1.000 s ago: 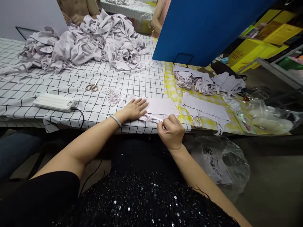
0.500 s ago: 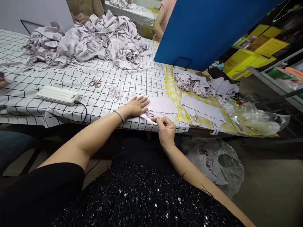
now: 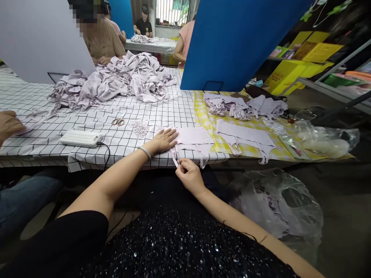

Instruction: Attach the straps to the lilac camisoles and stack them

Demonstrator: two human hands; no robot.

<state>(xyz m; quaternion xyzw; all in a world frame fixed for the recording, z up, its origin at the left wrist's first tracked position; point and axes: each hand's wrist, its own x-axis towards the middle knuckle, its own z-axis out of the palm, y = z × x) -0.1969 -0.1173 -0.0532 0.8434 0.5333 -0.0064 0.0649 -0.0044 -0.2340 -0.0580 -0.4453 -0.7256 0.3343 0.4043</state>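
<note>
A pale lilac cloth piece with thin straps (image 3: 194, 136) lies flat at the table's front edge. My left hand (image 3: 165, 139) rests on its left end, palm down with the fingers stretched out. Below the cloth, my right hand (image 3: 189, 175) pinches one thin strap (image 3: 174, 157) and holds it out over the edge. The other strap (image 3: 202, 156) hangs loose beside it. To the right, a similar strapped piece (image 3: 246, 135) lies on the yellow checked cloth (image 3: 199, 112). A small heap of fabric snippets (image 3: 140, 129) sits left of my left hand.
Scissors (image 3: 118, 121) and a white power bank (image 3: 81, 138) with a cable lie to the left. Behind them rises a big heap of lilac cloth (image 3: 124, 77). A blue board (image 3: 226, 46) stands at the back. A co-worker's hand (image 3: 10, 125) is at far left.
My right hand has drawn the strap down and slightly left, past the table edge. Both straps now hang toward me. My left hand stays on the cloth. The view has tilted up.
</note>
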